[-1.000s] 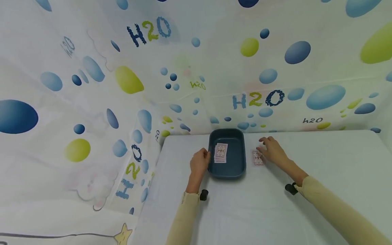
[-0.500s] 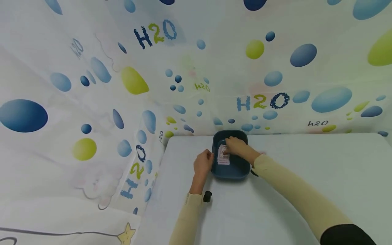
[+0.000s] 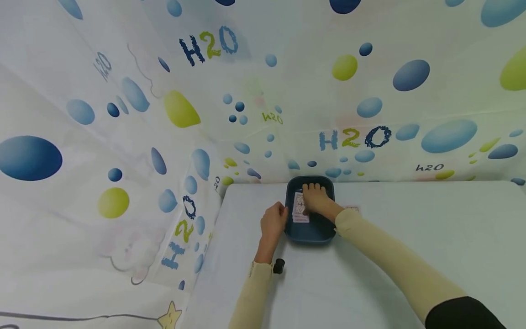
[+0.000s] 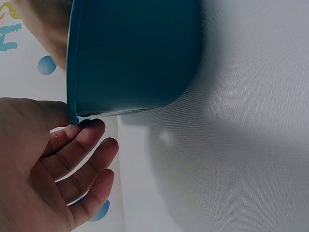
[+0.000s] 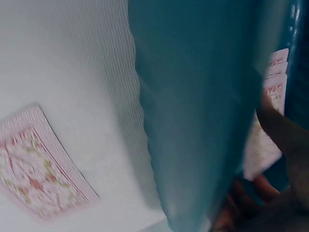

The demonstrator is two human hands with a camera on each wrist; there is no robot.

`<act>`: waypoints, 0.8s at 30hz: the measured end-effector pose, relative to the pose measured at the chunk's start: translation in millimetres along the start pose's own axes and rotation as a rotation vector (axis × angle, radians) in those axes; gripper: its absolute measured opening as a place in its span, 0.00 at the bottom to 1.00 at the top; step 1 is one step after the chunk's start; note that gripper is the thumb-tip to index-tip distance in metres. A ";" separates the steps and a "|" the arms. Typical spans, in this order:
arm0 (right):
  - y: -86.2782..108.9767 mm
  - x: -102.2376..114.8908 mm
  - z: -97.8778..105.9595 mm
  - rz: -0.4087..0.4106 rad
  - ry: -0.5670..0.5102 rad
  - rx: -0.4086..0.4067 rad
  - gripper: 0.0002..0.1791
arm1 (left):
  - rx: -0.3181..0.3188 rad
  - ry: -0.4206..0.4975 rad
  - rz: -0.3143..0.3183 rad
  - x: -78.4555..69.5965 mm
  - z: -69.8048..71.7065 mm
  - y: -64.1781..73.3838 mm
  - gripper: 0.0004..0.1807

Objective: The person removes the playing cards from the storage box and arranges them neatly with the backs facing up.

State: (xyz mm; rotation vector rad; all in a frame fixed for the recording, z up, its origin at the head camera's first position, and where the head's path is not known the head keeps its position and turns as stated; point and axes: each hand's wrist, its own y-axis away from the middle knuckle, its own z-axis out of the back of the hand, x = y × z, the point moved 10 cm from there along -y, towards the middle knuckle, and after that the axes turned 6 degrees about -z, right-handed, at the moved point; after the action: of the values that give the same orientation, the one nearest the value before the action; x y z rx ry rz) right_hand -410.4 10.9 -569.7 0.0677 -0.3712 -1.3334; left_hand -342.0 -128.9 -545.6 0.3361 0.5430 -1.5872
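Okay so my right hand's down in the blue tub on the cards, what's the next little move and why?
Probably lift the right hand out of the tub and reach for the card lying on the table just right of it. The hand rests on cards already lying in the tub, one card lies outside, and the left hand steadies the tub's left rim.

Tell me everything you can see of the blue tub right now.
The blue tub is a dark teal, rounded-rectangular bin that looks like smooth plastic, with a thin rim. It stands upright on the white table near the patterned back wall. The left hand touches its left rim, fingers fairly straight. The right hand reaches inside, onto patterned cards on its floor. Another card lies on the table just outside its right wall.
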 end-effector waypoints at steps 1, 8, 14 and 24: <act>0.3 -1.7 3.1 0.005 -0.024 -0.032 0.46 | 0.001 -0.003 0.000 -0.7 -0.1 -0.5 0.13; 0.0 -12.2 10.5 0.072 -0.226 -0.090 0.08 | 0.013 -0.008 0.007 -3.0 -5.1 0.2 0.12; 1.7 -22.3 18.7 0.059 -0.269 -0.095 0.06 | 0.027 0.013 0.002 -4.7 -12.2 1.1 0.12; 37.6 -78.3 55.8 0.092 -0.939 -0.006 0.22 | -0.032 -0.004 -0.015 0.9 -1.7 -0.2 0.11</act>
State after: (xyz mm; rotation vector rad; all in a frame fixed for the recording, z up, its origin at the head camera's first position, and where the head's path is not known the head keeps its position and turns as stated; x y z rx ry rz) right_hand -406.7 104.0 -525.2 -0.5945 -1.1423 -1.2064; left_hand -342.5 -128.8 -547.4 0.3059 0.5685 -1.5921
